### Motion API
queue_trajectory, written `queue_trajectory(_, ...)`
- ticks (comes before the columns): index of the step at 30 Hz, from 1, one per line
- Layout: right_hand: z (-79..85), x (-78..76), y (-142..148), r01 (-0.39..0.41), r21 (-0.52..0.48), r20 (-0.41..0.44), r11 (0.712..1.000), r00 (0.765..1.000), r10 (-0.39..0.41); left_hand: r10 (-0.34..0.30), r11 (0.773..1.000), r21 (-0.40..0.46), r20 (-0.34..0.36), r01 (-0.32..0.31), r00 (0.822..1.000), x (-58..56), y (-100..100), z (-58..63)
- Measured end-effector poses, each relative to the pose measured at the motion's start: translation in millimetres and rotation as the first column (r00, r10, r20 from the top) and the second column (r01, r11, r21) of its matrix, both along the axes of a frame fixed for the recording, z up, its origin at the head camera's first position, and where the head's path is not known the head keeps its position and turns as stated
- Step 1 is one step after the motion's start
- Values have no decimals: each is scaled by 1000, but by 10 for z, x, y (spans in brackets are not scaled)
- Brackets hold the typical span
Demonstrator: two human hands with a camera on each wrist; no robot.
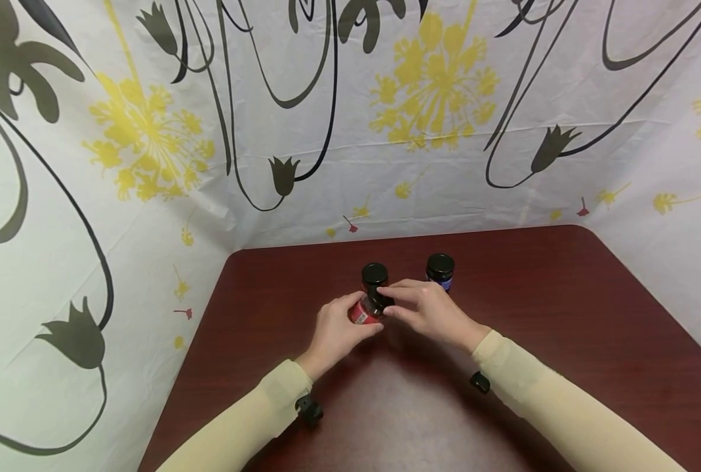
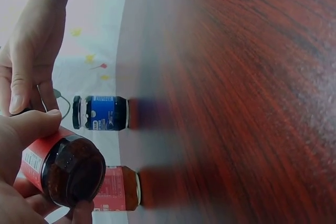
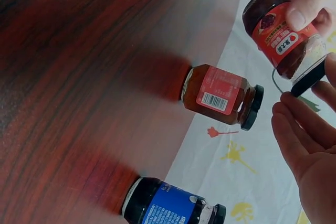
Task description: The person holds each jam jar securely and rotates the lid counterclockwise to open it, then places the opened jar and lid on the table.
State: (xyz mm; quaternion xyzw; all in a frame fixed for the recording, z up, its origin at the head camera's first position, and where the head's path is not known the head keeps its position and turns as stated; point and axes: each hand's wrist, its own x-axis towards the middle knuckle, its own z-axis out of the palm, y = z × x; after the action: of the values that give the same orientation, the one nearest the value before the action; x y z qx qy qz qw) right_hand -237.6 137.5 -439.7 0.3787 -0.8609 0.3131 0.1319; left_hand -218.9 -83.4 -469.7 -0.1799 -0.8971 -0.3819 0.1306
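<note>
We see the left hand [image 1: 334, 331] clamped round a red-label jar [image 1: 364, 311], raised off the table [image 1: 562, 314]; the right hand [image 1: 435, 314] pinches its black lid [image 3: 308, 80]. Toward the far edge stand a second red jar [image 3: 220, 93] and a blue-label jar [image 1: 440, 265], a gap between them.

The head view looked forward and down from the farthest off, taking in the tabletop [image 1: 562, 295] and the cloth [image 1: 409, 170] behind it. Both wrist views looked from low and close in, across the tabletop toward the cloth, turned sideways in opposite directions; they shared the held jar [image 2: 73, 166], the red-labelled jar [image 3: 220, 93] and the blue-labelled jar [image 3: 170, 205].
</note>
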Motion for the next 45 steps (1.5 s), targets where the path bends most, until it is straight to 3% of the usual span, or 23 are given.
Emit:
queue_trajectory(7, 5, 6, -13, -19, -61, -21, 998, 1000, 18, -21, 1000, -7, 0, 21, 1000, -3, -19, 56)
queue_trajectory(23, 34, 5, -24, -56, -89, -101, 994, 994, 47, -36, 999, -23, 11, 37, 999, -14, -38, 65)
queue_trajectory(34, 22, -9, -23, -97, -124, -131, 988, 988, 80, -61, 998, 20, 44, 60, 997, -11, -47, 72)
queue_trajectory(38, 24, -9, -29, -82, -144, -117, 986, 991, 65, -30, 999, 17, -2, 30, 1000, -14, -43, 81)
queue_trajectory(45, 57, 23, -58, -7, -218, -3, 976, 1000, 6, 40, 999, 32, -107, -37, 993, -13, -29, 126)
